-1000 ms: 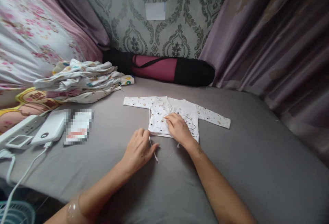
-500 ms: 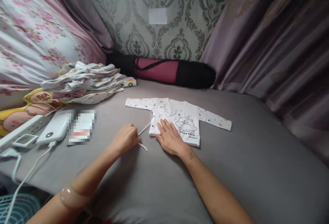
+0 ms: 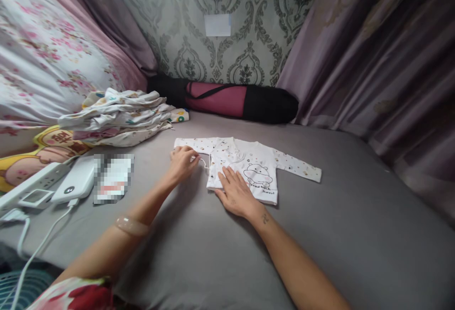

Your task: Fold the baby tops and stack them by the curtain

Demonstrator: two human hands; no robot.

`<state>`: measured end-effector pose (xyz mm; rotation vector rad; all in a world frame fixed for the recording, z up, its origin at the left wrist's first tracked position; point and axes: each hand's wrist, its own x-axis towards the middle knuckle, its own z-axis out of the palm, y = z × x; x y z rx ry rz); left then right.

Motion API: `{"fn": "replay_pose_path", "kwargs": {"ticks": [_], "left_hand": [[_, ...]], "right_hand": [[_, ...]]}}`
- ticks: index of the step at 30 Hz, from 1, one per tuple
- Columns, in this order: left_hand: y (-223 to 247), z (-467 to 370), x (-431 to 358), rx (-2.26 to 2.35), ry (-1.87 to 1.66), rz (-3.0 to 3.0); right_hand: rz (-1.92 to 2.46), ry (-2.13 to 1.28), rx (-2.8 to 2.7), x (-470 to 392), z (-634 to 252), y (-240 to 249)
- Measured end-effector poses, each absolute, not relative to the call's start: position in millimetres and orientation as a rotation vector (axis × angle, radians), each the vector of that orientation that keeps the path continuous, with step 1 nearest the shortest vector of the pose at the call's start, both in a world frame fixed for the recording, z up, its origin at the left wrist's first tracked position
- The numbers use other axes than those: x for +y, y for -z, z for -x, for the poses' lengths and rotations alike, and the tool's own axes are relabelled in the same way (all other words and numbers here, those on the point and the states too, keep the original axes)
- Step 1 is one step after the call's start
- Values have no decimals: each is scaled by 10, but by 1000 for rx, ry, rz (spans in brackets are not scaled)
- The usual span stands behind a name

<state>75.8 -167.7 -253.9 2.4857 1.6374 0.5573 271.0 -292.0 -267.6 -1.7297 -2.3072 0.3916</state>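
A baby's wrap top (image 3: 261,153), white with small prints and a cartoon animal, is spread front up at the middle of a gray-covered bed (image 3: 320,243), its sleeves (image 3: 300,168) stretched to left and right. The near left part of its body is covered by the right hand (image 3: 236,191), laid flat, its fingers straight and unclenched, the thumb set apart near the hem (image 3: 261,199). Over the left sleeve, a thin white tie (image 3: 204,162) appears to be pinched between the thumb and forefinger of the left hand (image 3: 183,164); whether the sleeve beneath is touched cannot be told. The top is judged to be very light, soft and limp, a knit that would be easily dragged or rucked if pulled at one point, so a flat palm on the body is called for while the cord is handled. The tie, slack and narrow, is best taken near its free end by the fingertips, with little force lest its seam be strained. For lifting, the fabric would be better gripped at both shoulders, or at the hem and a shoulder together.
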Motion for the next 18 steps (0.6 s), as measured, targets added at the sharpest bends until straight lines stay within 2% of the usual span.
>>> {"fn": "replay_pose_path", "kwargs": {"ticks": [7, 18], "left_hand": [[2478, -1174, -1492, 1764, -163, -2262], [2302, -1271, -1342, 1600, -20, -2154]], "right_hand": [[1558, -97, -2323, -2978, -2577, 2531], [1648, -2, -2320, -2903, -2452, 2700]]}}
